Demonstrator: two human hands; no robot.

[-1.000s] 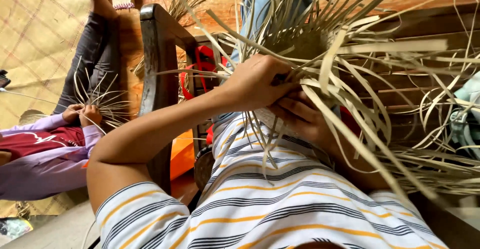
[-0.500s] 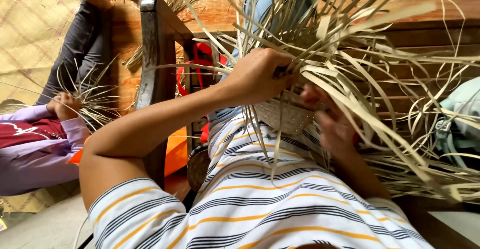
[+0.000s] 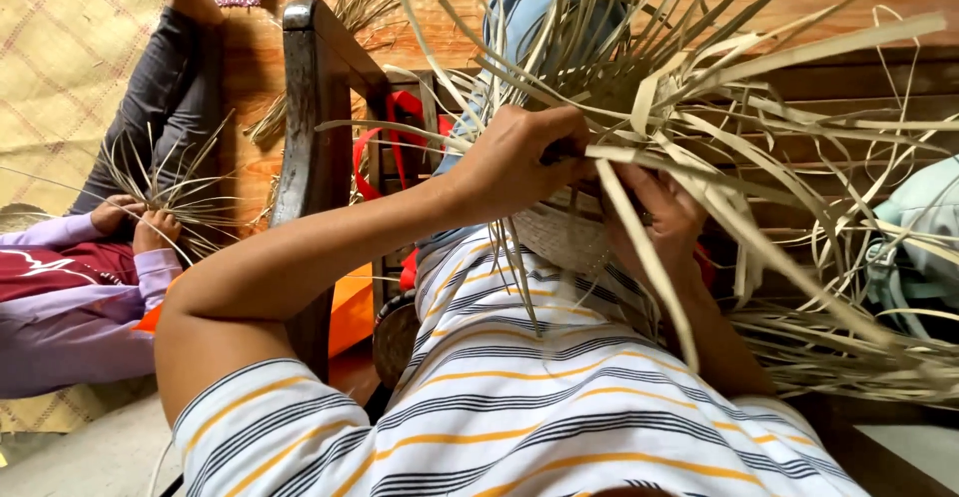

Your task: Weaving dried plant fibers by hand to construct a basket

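I hold a half-woven piece of pale straw (image 3: 564, 237) in front of my striped shirt, with many loose strips (image 3: 759, 147) fanning out above and to the right. My left hand (image 3: 514, 162) is closed over the strips at the woven edge. My right hand (image 3: 659, 217) grips the woven part from the right side, fingers curled around a strip, and long strips partly cover it.
A dark wooden chair arm (image 3: 315, 117) stands at my left. Beyond it another person in a purple top sits on a woven mat (image 3: 60, 67), their hands (image 3: 135, 222) working similar strips. A pale blue bag (image 3: 924, 247) lies at right, and loose strips (image 3: 849, 357) are piled on the bench.
My view has shifted slightly. My left hand stays clamped on the strips, while my right hand has moved up closer beneath them against the woven part.
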